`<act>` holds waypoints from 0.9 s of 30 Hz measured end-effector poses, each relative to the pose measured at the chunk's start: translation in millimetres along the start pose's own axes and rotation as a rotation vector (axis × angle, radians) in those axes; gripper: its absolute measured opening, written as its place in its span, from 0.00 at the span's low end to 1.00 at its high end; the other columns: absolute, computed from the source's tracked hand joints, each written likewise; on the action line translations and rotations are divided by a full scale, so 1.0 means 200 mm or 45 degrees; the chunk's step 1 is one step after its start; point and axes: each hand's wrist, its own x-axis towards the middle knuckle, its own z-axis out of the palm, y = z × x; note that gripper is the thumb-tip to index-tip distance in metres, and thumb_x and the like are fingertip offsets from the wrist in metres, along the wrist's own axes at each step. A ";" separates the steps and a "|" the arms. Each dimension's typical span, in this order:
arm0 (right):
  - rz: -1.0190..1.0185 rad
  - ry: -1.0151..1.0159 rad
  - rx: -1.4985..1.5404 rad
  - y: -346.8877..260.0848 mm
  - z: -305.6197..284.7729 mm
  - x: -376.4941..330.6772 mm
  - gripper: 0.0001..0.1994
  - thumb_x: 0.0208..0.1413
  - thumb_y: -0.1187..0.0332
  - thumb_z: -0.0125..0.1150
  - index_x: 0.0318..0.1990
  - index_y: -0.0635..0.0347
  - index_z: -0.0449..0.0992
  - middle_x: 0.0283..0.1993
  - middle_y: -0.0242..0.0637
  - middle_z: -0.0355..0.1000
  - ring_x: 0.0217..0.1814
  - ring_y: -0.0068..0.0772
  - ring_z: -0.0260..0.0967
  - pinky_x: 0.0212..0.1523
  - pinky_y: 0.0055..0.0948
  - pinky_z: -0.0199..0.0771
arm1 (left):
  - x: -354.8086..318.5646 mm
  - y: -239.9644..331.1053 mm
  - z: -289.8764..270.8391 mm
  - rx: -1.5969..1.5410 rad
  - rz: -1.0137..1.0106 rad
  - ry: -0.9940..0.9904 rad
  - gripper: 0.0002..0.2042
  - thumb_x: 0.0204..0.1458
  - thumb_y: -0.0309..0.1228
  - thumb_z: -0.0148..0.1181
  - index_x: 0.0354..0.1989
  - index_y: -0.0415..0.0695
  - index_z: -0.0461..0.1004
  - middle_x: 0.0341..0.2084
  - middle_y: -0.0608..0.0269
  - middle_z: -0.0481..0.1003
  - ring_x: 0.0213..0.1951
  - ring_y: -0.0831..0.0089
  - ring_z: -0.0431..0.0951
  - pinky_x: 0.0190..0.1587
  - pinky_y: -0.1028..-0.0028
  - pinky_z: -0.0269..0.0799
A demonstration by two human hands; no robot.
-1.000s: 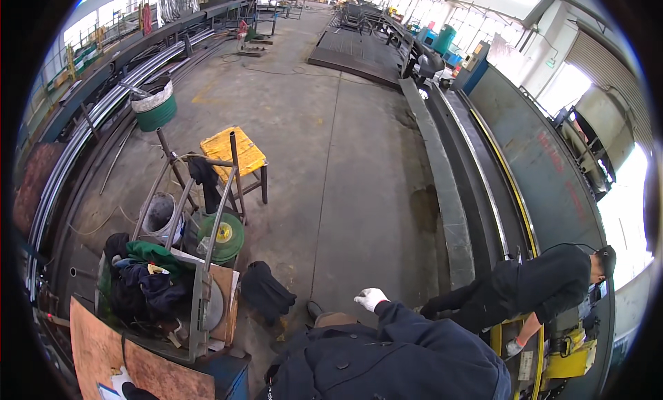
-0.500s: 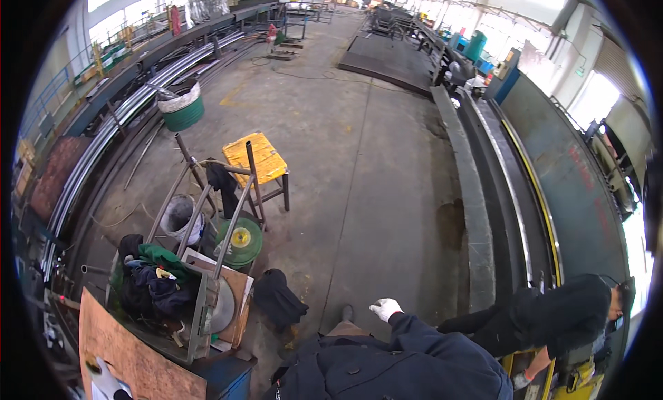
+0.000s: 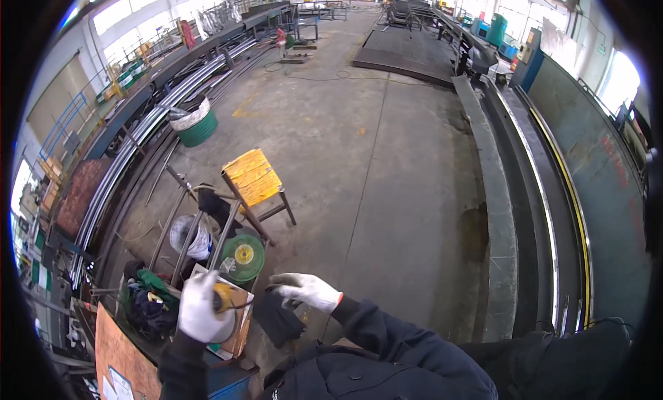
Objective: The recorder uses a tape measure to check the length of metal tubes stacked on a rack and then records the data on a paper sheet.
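Both of my hands wear white gloves. My left hand is closed around a compact yellow and black tool that looks like a tape measure, with a short dark strip sticking out to its right. The tool is raised in front of a metal rack frame and a leaning board. To the right, my right hand reaches leftward, its fingers stretched and the thumb apart below them, with nothing visible in it. Beneath that hand, a dark cloth-covered object stands on the floor.
A bin of dark and green clothes and a brown board lie at lower left. Beyond are a green disc, a white bucket and a yellow-topped stool. Long steel beams run along the right, near a co-worker's dark clothing.
My left hand has risen from the brown board at lower left, bringing up the yellow and black tool. My right hand has moved left toward it. The co-worker's head and hand have left the view.
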 end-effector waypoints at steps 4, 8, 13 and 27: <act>-0.086 0.071 -0.033 -0.09 -0.15 -0.14 0.30 0.66 0.58 0.64 0.71 0.63 0.66 0.53 0.37 0.78 0.44 0.20 0.76 0.47 0.25 0.78 | 0.35 0.31 0.42 -0.179 0.273 -0.213 0.44 0.34 0.33 0.79 0.65 0.40 0.66 0.55 0.39 0.70 0.57 0.43 0.71 0.62 0.53 0.68; -0.099 0.378 -0.292 -0.05 -0.40 -0.28 0.28 0.64 0.54 0.67 0.63 0.66 0.73 0.51 0.38 0.79 0.50 0.23 0.74 0.52 0.28 0.76 | 0.62 0.52 0.73 -0.230 0.508 -0.428 0.42 0.38 0.36 0.76 0.66 0.38 0.66 0.53 0.41 0.71 0.55 0.44 0.72 0.60 0.54 0.69; -0.057 0.537 -0.208 -0.05 -0.72 -0.35 0.28 0.63 0.55 0.68 0.61 0.69 0.74 0.52 0.42 0.79 0.53 0.27 0.75 0.57 0.30 0.74 | 0.91 0.60 0.99 -0.487 0.606 -0.560 0.43 0.43 0.43 0.75 0.67 0.36 0.64 0.57 0.38 0.71 0.59 0.43 0.71 0.63 0.53 0.67; -0.080 0.350 -0.938 -0.77 -1.80 0.63 0.30 0.49 0.67 0.79 0.60 0.61 0.76 0.50 0.41 0.80 0.52 0.34 0.79 0.56 0.32 0.78 | 2.27 0.04 1.77 -1.794 -0.292 -1.203 0.34 0.67 0.46 0.59 0.74 0.36 0.59 0.65 0.54 0.72 0.65 0.71 0.70 0.68 0.70 0.65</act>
